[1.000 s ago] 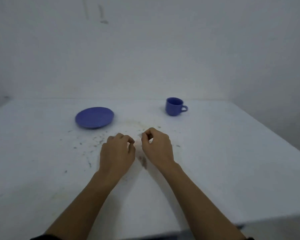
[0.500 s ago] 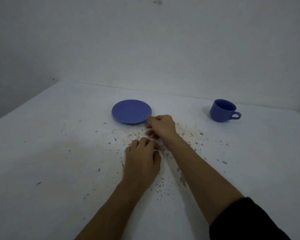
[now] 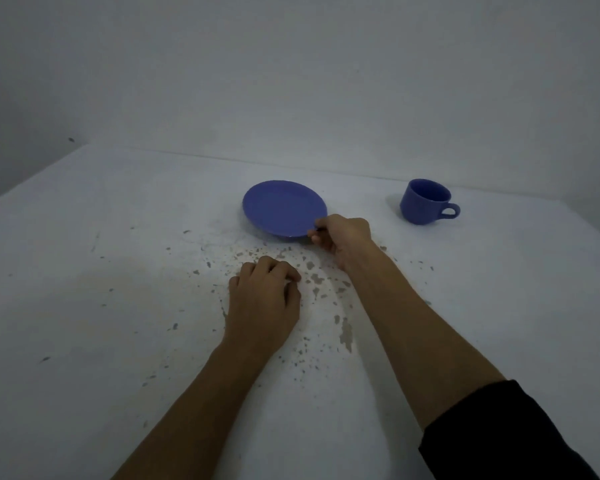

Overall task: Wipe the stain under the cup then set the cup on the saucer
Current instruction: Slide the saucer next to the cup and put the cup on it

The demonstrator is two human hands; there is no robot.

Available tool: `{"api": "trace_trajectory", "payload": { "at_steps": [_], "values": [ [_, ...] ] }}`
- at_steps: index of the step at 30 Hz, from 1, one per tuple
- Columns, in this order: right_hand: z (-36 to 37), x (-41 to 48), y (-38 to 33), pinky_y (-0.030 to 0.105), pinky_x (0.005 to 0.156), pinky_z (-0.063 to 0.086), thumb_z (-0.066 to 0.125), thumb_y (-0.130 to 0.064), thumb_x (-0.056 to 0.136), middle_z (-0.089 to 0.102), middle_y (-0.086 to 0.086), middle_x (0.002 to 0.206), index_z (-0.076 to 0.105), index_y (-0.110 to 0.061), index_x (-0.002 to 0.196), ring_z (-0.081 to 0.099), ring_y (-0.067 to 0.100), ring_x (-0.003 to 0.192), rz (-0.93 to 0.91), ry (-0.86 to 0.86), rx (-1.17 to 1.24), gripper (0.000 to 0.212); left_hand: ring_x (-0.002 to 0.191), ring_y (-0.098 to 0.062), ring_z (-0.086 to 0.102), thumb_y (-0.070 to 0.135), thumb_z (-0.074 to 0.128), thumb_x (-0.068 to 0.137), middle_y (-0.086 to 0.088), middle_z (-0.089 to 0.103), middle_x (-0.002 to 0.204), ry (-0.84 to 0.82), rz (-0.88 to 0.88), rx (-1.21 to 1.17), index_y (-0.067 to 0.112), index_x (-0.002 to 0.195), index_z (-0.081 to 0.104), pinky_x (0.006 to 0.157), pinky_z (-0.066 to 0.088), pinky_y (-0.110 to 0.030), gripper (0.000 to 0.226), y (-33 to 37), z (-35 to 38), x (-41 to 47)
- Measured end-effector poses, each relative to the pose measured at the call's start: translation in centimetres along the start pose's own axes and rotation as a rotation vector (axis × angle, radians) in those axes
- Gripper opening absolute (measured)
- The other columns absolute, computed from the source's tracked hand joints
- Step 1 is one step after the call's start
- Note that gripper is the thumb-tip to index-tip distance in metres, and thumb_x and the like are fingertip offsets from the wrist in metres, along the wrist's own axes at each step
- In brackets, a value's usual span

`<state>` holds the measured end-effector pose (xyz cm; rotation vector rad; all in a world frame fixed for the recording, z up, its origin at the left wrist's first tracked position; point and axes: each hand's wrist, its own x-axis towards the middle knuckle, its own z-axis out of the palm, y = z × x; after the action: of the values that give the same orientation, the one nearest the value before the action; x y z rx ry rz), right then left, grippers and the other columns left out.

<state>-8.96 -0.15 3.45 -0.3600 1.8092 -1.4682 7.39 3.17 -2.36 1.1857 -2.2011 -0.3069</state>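
Saucer (image 3: pixel 284 207) rim between right fingers (image 3: pixel 317 233)

A plain, pale wall (image 3: pixel 291 71) fills the upper half of the view, meeting a second wall in a dim corner at far left. Below it stretches a white surface (image 3: pixel 84 271), scuffed and speckled with grey-brown flecks, perhaps chipped paint. The light is low and bluish.

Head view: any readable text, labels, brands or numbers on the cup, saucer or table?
None. The blue cup and blue saucer are plain, with no print or logo showing. The white table carries only chipped specks and stains, no lettering. The wall behind is blank.
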Motion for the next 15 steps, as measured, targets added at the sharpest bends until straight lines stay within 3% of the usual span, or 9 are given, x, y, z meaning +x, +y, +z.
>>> {"api": "trace_trajectory", "payload": {
  "at_steps": [6,15],
  "values": [
    [-6.2,-0.3,0.2,0.031,0.075,0.062,0.066,-0.006,0.086,0.072,0.012,0.068,0.063,-0.003,0.085,0.068,0.016,0.056,0.058,0.123,0.021,0.005,0.101,-0.018,0.053,0.028,0.052,0.090,0.006,0.062,0.110,-0.048,-0.028,0.005,0.028,0.102,0.064,0.084,0.038,-0.029,0.017,0.5,-0.3,-0.1],
    [-6.9,-0.5,1.5,0.033,0.075,0.062,0.068,-0.016,0.087,0.074,0.012,0.072,0.063,-0.006,0.086,0.070,0.017,0.060,0.052,0.180,-0.012,0.011,0.101,-0.019,0.054,0.023,0.054,0.089,0.004,0.064,0.107,-0.043,0.002,-0.012,0.025,0.100,0.065,0.085,0.045,-0.034,0.016,0.6,-0.8,-0.9]
  ]
}}
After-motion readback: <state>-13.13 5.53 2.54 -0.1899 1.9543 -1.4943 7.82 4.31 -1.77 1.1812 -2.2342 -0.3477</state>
